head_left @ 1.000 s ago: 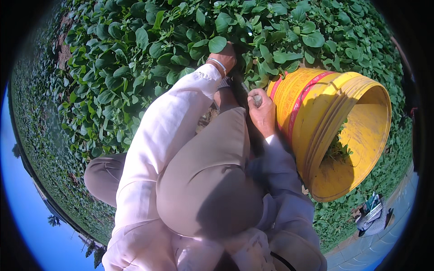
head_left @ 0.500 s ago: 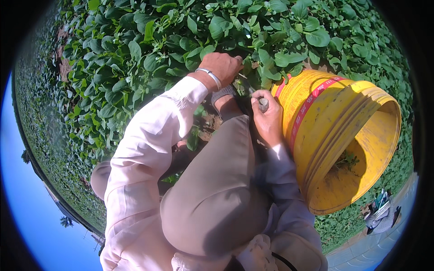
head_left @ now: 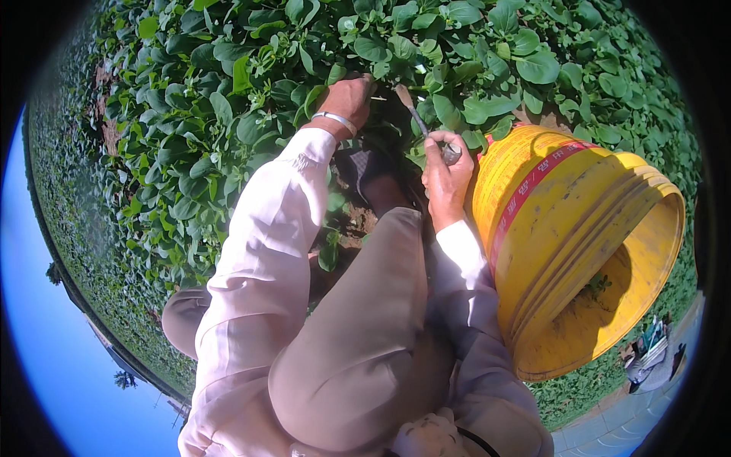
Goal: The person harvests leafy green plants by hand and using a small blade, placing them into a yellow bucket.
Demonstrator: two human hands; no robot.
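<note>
My left hand [head_left: 346, 100], with a silver band at the wrist, reaches in among the leafy green plants [head_left: 255, 114]. Its fingers are closed, and a thin pale stem [head_left: 378, 97] pokes out beside them; leaves hide the rest. In my right hand [head_left: 448, 177] is a narrow hand trowel [head_left: 416, 114], gripped by its short rounded handle. The trowel's metal shaft runs up and left to a small rusty blade, which lies apart from my left hand, over the leaves. Right of my right hand, a yellow bucket [head_left: 544, 206] lies tilted.
Inside the bucket are some small green sprigs [head_left: 598, 286]. My bent knee [head_left: 365, 297] in beige trousers rises between my arms, with a dark shoe [head_left: 365, 167] beyond it. Bare soil [head_left: 358, 221] shows beside the leg. A grey-and-white bundle [head_left: 651, 365] lies at far right.
My left hand has moved left and slightly forward, away from the trowel, with the pale stem. The trowel's blade is now in plain view. My right hand has shifted only slightly.
</note>
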